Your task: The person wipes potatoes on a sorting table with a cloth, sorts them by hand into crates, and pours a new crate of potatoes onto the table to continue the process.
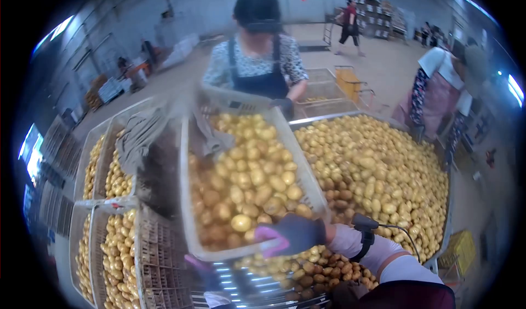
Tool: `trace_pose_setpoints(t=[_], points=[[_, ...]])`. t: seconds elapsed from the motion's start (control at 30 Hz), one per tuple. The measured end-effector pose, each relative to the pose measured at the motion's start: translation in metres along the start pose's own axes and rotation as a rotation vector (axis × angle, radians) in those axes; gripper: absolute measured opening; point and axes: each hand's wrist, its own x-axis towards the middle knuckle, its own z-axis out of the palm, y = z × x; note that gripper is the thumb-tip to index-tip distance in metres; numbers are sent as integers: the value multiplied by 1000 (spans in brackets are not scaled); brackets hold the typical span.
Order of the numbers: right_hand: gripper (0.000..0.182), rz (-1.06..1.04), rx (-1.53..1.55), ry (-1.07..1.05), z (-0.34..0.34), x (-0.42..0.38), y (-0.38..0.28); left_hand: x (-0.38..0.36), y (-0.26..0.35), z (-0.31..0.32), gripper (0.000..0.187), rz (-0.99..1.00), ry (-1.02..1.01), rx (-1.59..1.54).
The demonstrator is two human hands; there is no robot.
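A pale plastic crate (189,221) full of potatoes (255,177) is tilted in front of me. My right hand (293,235), in a dark glove with pink fingers, grips the crate's near edge by its right corner. Below the near left corner is my left hand (208,273), gloved the same way but smeared by motion, so its grip does not show. Across from me a co-worker (257,62) in a dark apron stands at the crate's far end, with a gloved hand (283,106) at its far right corner. A grey cloth (216,136) hangs over its left part.
Right of the crate, a large bin (449,221) holds a heap of potatoes. More filled crates (137,243) stand stacked at left, with a grey cloth (143,139) on one. Metal bars (241,287) lie below the crate. Another person (438,90) bends at the bin's right side.
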Motion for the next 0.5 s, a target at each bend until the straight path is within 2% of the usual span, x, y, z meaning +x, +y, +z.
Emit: trace_pose_setpoints(t=[0.03, 0.1, 0.17, 0.27, 0.33, 0.37, 0.43, 0.5], points=[[55, 51, -58, 61, 2, -19, 12, 3, 2, 9, 86, -33, -122, -111], [48, 107, -92, 222, 4, -54, 28, -3, 20, 47, 84, -83, -644, -542], [41, 35, -75, 462, 8, -76, 34, -26, 42, 81, 80, -73, -717, -560], [33, 67, -48, 626, 15, -96, 38, -65, 54, 122, 70, 70, -182, 31], [35, 146, 42, 654, 23, -104, 41, -68, 56, 120, 71, 197, -68, 415], [35, 184, 89, 660, 25, -106, 42, -61, 51, 103, 76, 270, -134, 607], [38, 195, 49, 668, 27, -106, 45, -62, 58, 108, 85, 292, -185, 667], [41, 193, 44, 686, 26, -103, 46, -62, 55, 114, 94, 216, -161, 468]])
